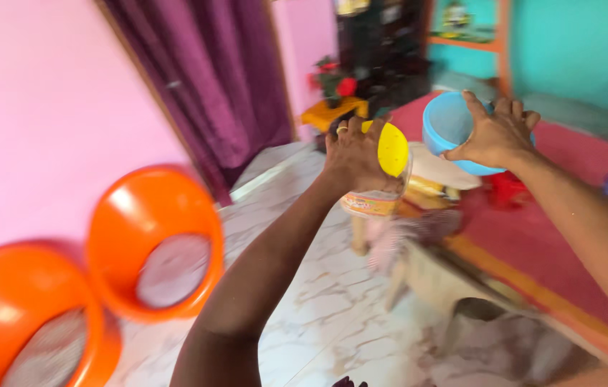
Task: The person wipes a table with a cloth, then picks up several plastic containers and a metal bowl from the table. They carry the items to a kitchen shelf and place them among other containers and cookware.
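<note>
Clear plastic jar [378, 192] with yellow lid [393, 149], gripped from behind by left hand [353, 154], fingers [340, 131] curled tight around it (lid facing up and right). Just right of those fingers, light blue bowl [447, 125], rim pinched in right hand [496, 132], thumb inside, fingers wrapped over outer wall. Below both, pale stool [433, 276] on marble floor [318, 315]. Far left of fingers, two orange sieves [153, 240], blurred.

A clear plastic jar [376, 193] with a glossy yellow lid [393, 149] is seen beside a smooth, matt blue plastic bowl [444, 125]. Left of the jar, glossy orange plastic sieves [153, 240] with fine mesh are shown. Below it, polished marble floor [318, 301] is seen.
</note>
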